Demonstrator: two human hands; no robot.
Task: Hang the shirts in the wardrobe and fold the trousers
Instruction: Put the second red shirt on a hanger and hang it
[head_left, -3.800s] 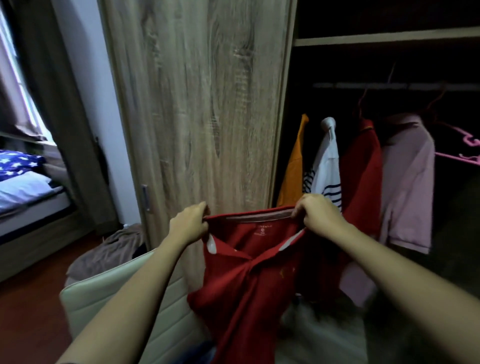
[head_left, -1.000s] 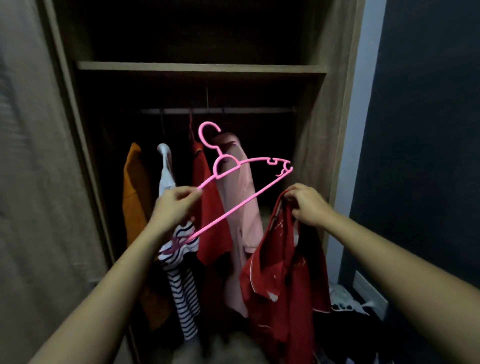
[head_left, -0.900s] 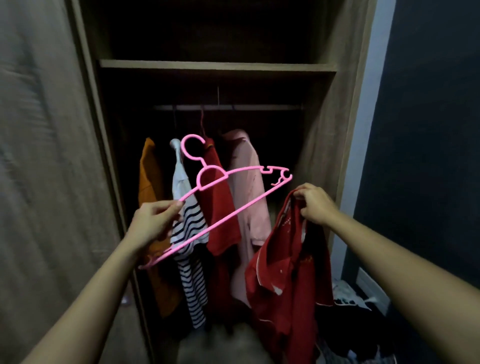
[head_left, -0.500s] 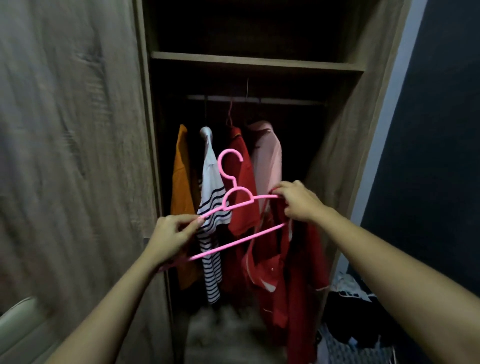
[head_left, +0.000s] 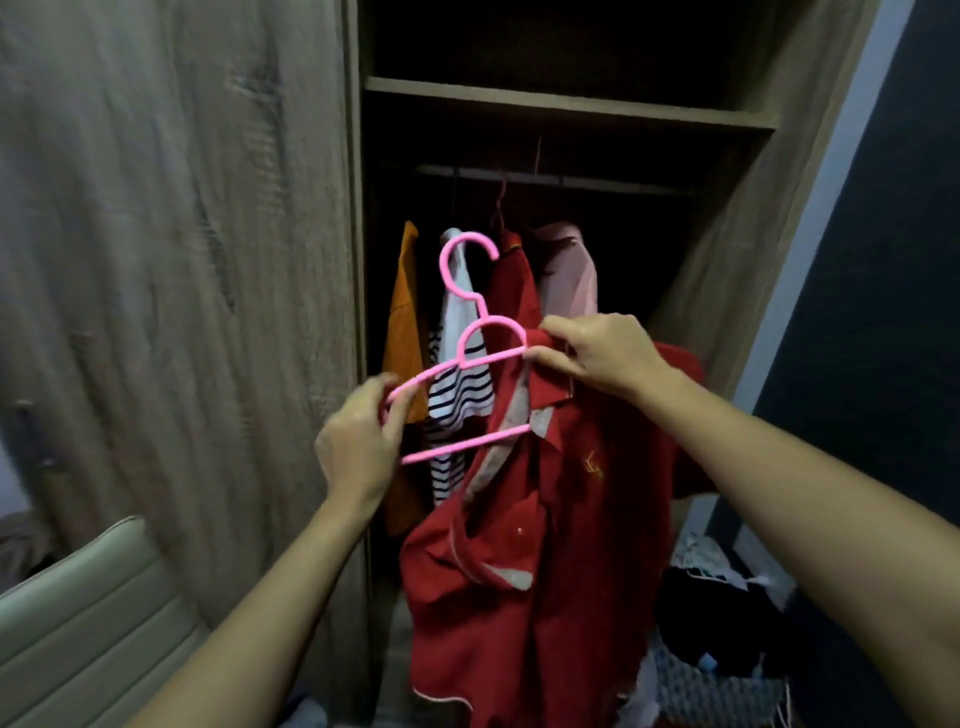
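**Threading a red shirt onto a pink hanger**

Reaching in from the lower edge of the frame, two bare forearms meet at the centre. A pale padded chair back (head_left: 88, 613) sits in the lower left corner. The left hand (head_left: 358, 441) is closed around the left end of the pink hanger (head_left: 462, 358), thumb and fingers pinched on its upper arm. The right hand (head_left: 597, 353) grips the collar of the red shirt (head_left: 545, 545) together with the hanger's top bar, fingers curled shut; the shirt's body droops down the lower centre, and the hanger's right half is hidden inside the cloth. Behind them, the open wardrobe (head_left: 571, 104) fills the upper centre. On its rail (head_left: 597, 182) hang an orange garment (head_left: 405, 312), a striped top (head_left: 457, 400), another red shirt (head_left: 514, 291) and a pink shirt (head_left: 571, 270). A dark heap of clothes (head_left: 727, 623) lies at the lower right.
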